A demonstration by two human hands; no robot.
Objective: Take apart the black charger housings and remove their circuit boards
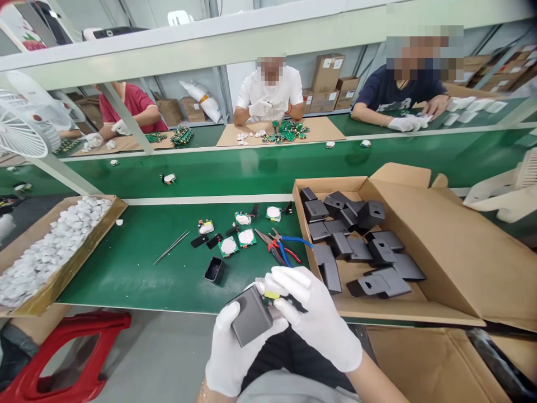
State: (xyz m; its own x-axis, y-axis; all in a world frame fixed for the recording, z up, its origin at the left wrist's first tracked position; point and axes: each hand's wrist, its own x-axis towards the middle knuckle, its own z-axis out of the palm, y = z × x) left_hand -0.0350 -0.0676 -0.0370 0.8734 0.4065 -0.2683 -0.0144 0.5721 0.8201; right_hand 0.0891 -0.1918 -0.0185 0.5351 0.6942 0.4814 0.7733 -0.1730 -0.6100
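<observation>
My left hand (pixel 235 341), in a white glove, is closed around a dark grey plastic housing (pixel 252 316) above my lap. My right hand (pixel 314 313), also gloved, pinches a small circuit board assembly (pixel 272 292) with a white part and a yellow piece, right at the housing's far end. Fingers cover most of the assembly, so how far it sits inside the housing cannot be seen. Beyond my hands, a small black open box (pixel 215 270) lies on the green bench, near several circuit boards (pixel 229 246) with white pads.
Blue-handled pliers (pixel 289 239) and red-handled pliers (pixel 272 246) lie beside a carton (pixel 453 246) of dark housings. Tweezers (pixel 171 247) rest farther left, near a box of white pieces (pixel 62 240). Across the green conveyor (pixel 218 173), several people work. A red stool (pixel 71 358) stands lower left.
</observation>
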